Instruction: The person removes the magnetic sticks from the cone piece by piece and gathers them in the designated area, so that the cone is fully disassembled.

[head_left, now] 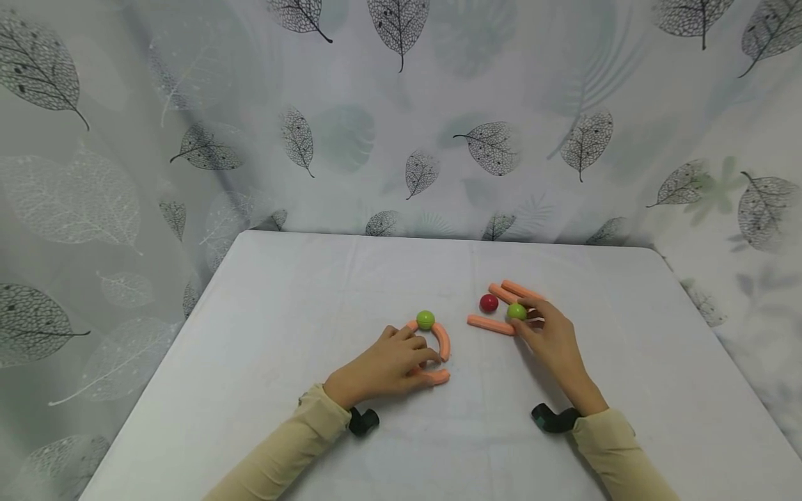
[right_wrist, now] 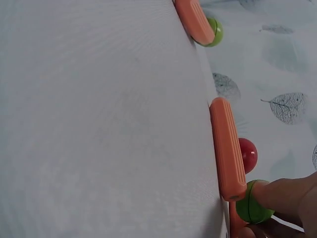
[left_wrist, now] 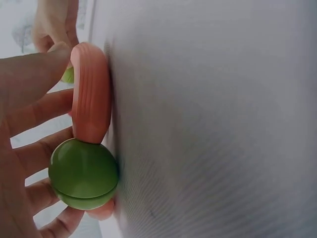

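In the head view my left hand (head_left: 391, 365) bends over curved orange pieces and partly covers them. Its thumb and fingers hold the nearest curved piece (left_wrist: 91, 94), whose other end meets a green ball (left_wrist: 83, 173); the palm hides that ball from the head camera. Another green ball (head_left: 425, 320) sits at the far side of this ring, joined to the right-hand curved piece (head_left: 442, 341). My right hand (head_left: 554, 341) pinches a green ball (head_left: 516, 312) between thumb and fingers, close to the end of a straight orange stick (head_left: 491, 324).
A red ball (head_left: 489, 303) lies left of the right hand. Two more orange sticks, one of them the farthest stick (head_left: 523, 289), lie behind it. The white table (head_left: 301, 292) ends at a leaf-patterned curtain (head_left: 351, 188).
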